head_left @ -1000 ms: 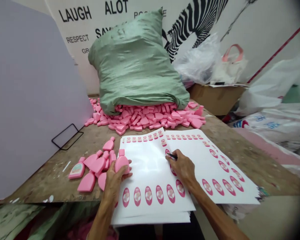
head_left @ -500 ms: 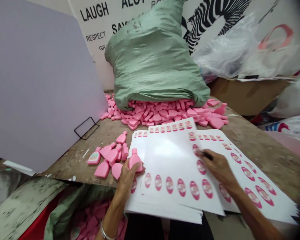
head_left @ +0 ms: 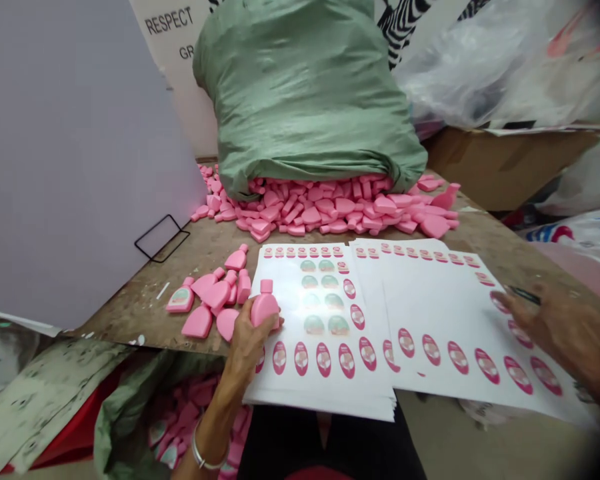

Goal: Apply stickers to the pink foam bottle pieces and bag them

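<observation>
My left hand is wrapped round a small pink bottle, held upright with its cap on top. Under that hand lies a stack of white sticker sheets. The top sheet carries pale green oval labels in its middle and pink labels along its edges. Over at the right, my blurred right hand grips a sticker sheet by its right side; that sheet has a bare middle. A thin dark pen-like tool sticks out from the same hand.
Left of the stack lie several loose pink bottles, one bearing a label. Behind, a green sack spills a heap of pink bottles. A grey panel stands at left, near a black wire frame. A cardboard box sits at right.
My right hand has carried the bare-middled sheet from the left stack to the right. The sheet with green labels is now uncovered. My left hand keeps the pink bottle; the view has tilted down.
</observation>
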The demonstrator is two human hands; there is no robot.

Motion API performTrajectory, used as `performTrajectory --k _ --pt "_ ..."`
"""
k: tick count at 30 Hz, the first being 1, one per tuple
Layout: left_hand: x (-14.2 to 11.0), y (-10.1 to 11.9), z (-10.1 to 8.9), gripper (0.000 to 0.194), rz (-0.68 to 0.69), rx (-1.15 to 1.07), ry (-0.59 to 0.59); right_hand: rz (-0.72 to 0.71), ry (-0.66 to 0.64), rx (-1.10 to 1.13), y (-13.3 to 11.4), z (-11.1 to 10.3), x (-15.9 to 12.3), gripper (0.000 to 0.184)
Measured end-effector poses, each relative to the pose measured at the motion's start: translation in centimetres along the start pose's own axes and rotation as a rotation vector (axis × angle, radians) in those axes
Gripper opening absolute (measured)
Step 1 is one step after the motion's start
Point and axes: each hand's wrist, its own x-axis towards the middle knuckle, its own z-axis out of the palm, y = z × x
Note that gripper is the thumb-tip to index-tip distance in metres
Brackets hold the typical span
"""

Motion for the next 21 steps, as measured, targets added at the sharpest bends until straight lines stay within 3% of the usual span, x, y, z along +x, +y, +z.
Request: performTrajectory --k 2,6,8,10,14,21 --pt "-0.5 0.5 0.9 0.038 0.039 0.014 -0.057 -0.161 -0.141 -0.057 -4.7 0.6 -3.6 0.049" --pt "-1.8 0.4 2.7 0.04 0.026 -0.022 -0.214 -0.51 -0.521 0.287 -14.7 3.1 -12.9 0.027" --pt "-2.3 -0.1 3.1 0.042 -0.014 -0.005 -0.227 -0.651 -0.512 0.279 -17.7 4.6 -16.2 0.019" --pt "-2.6 -0.7 3.2 0.042 -0.045 0.0 -0.227 -0.739 -0.452 0.217 -19.1 5.9 -17.9 0.016" --pt "-2.7 -1.3 2.9 0.041 -0.062 -0.013 -0.252 -0.823 -0.414 0.075 -19.1 7.0 -18.1 0.017" --pt "-2.6 -1.0 2.8 0.037 -0.068 -0.02 -0.262 -0.794 -0.484 0.133 -19.2 7.1 -17.6 0.015"
